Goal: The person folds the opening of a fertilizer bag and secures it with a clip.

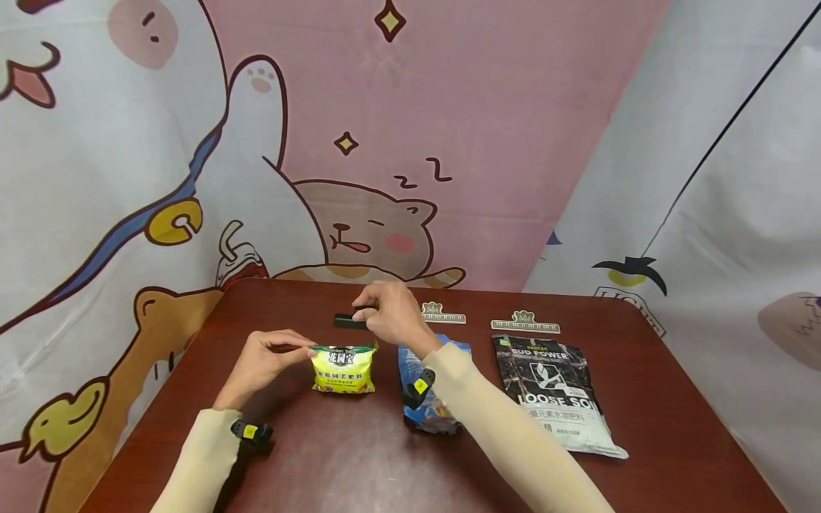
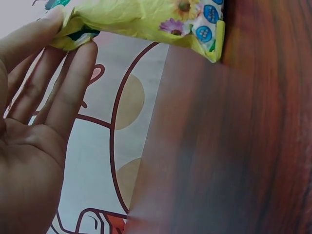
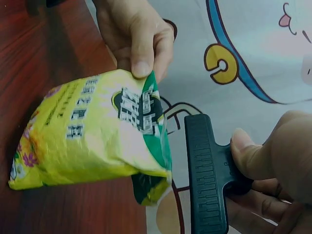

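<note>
A small yellow fertilizer bag (image 1: 343, 372) with a green top edge stands on the table. By its upper left corner my left hand (image 1: 268, 360) pinches it between thumb and fingers, seen also in the left wrist view. My right hand (image 1: 393, 317) holds a black bag clip (image 3: 207, 175) by its handle, thumb on one side and fingers on the other. In the right wrist view the clip's long ridged bar is close beside the bag's top edge, with a gap between them. The bag's top looks folded at one corner.
Beneath my right forearm lies a blue bag (image 1: 426, 413), partly hidden. A black and white soil bag (image 1: 556, 395) lies to the right. Two pale clips (image 1: 526, 323) (image 1: 444, 318) rest near the back edge of the table (image 1: 333, 456). A printed cloth (image 1: 487, 128) hangs behind.
</note>
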`<state>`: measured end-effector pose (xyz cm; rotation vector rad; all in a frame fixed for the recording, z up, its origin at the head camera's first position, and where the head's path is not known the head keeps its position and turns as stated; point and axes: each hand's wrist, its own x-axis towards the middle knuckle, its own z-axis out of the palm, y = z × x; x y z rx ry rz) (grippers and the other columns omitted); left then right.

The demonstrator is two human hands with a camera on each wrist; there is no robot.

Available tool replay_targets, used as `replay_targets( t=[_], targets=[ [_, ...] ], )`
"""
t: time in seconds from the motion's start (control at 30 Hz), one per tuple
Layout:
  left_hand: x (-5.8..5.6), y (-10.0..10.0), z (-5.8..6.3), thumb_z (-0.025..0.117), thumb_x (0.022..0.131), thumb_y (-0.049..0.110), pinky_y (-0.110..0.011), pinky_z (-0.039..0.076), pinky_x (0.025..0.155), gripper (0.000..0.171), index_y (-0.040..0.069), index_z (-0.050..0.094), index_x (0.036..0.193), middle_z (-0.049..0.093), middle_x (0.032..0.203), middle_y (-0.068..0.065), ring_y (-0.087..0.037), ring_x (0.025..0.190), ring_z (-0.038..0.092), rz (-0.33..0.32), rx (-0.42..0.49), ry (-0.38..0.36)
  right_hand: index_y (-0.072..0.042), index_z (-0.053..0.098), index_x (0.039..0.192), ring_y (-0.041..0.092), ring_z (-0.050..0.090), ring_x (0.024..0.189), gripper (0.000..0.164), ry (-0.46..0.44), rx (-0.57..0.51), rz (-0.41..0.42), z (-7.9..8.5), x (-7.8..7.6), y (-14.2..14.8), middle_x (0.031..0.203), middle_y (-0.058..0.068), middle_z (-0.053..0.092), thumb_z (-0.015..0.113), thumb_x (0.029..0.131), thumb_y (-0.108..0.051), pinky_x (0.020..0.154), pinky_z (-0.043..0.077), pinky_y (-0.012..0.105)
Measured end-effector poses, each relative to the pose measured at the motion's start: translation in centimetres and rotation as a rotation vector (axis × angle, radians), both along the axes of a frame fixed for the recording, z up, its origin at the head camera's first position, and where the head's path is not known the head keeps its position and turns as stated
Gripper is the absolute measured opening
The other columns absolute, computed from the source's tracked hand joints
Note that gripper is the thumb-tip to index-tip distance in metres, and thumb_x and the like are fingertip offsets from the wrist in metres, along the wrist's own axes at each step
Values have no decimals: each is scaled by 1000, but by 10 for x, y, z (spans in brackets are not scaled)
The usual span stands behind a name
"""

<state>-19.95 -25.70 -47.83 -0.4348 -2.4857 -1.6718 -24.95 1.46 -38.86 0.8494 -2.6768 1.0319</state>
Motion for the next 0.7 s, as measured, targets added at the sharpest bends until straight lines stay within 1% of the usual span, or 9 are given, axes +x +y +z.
replay_targets(
  t=[0.13,0.3,0.5,0.7],
  targets=[
    [0,1,1,86,84,30,-29,59,77,18,19,83,99,78,96,0,-19,91,71,2,1,18,-17,82,100,9,68,78,9,10,5,12,4,8,-3,97,-4,74,79,91,-19,68,54,23],
    [1,-1,3,84,86,26,-30,60,76,16,18,82,100,78,98,-2,-19,91,71,-31,15,29,-17,82,98,7,67,76,9,16,11,21,6,16,-8,93,-6,74,79,91,-19,67,53,22],
    [2,-3,4,82,89,25,-29,60,77,15,20,82,102,78,99,-2,-18,92,71,-49,13,6,-17,82,96,5,67,74,7,38,22,31,6,23,-15,90,-7,74,80,90,-19,66,52,20],
    [2,-3,5,83,87,26,-30,60,76,15,19,82,101,79,97,-2,-18,89,73,-36,18,-12,-18,82,97,6,69,76,8,48,39,17,5,29,-19,90,-8,73,80,89,-21,66,52,20]
  ],
)
